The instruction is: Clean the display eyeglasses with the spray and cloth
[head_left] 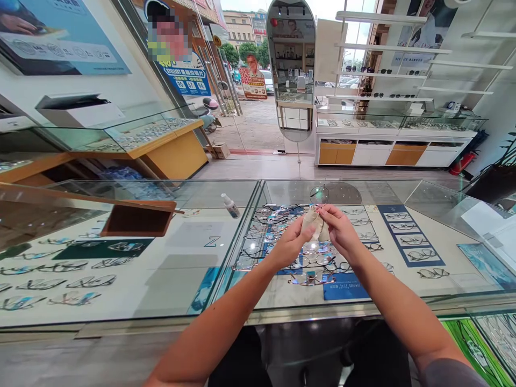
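Observation:
Over the glass counter, my left hand (296, 239) is closed on a beige cleaning cloth (311, 221) folded between thumb and fingers. My right hand (338, 228) meets it from the other side, fingertips pinched at the cloth's upper edge on a pair of thin-rimmed eyeglasses (320, 194). One round lens shows just beyond the fingers; cloth and hands cover the rest of the frame. Below the hands, rows of eyeglasses (312, 278) lie in the display case, some partly hidden by my forearms.
A small white spray bottle (230, 206) stands on the counter, left of my hands. A brown tray-like piece (139, 219) is farther left. Beyond are an oval mirror (292, 70), a wooden display cabinet (173, 153) and a white one (371, 153).

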The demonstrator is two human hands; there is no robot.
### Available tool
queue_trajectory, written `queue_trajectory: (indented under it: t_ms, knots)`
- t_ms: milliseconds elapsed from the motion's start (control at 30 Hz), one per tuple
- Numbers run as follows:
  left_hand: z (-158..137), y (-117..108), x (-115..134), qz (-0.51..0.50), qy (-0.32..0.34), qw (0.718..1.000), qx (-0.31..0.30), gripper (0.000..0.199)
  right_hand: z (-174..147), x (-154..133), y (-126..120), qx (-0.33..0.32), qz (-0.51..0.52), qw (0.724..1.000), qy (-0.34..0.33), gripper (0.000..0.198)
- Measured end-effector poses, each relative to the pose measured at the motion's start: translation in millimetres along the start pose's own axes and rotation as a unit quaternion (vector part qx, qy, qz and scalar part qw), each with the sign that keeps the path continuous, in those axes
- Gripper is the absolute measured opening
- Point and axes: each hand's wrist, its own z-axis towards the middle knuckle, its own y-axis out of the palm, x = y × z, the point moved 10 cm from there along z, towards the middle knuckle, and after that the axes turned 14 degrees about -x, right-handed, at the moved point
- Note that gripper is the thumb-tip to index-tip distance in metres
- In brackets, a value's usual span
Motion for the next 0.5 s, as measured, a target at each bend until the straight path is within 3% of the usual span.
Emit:
queue_trajectory:
  t_ms: [133, 333, 500]
  knots:
    - [-1, 1, -4, 0.000, -0.020, 1.000, -0.002, 0.058, -1, 0, 4, -0.005, 0.003, 1.000, 0.001, 0.043]
    - [-3, -6, 2, 0.019, -0.019, 0.998, 0.057, 0.053, -5, -1, 19, -0.034, -0.042, 0.998, -0.016, 0.038]
    - [-9, -13, 3, 0.018, -0.003, 0.994, 0.109, 0.060, -8, -2, 24, -0.044, -0.059, 0.996, -0.040, 0.033]
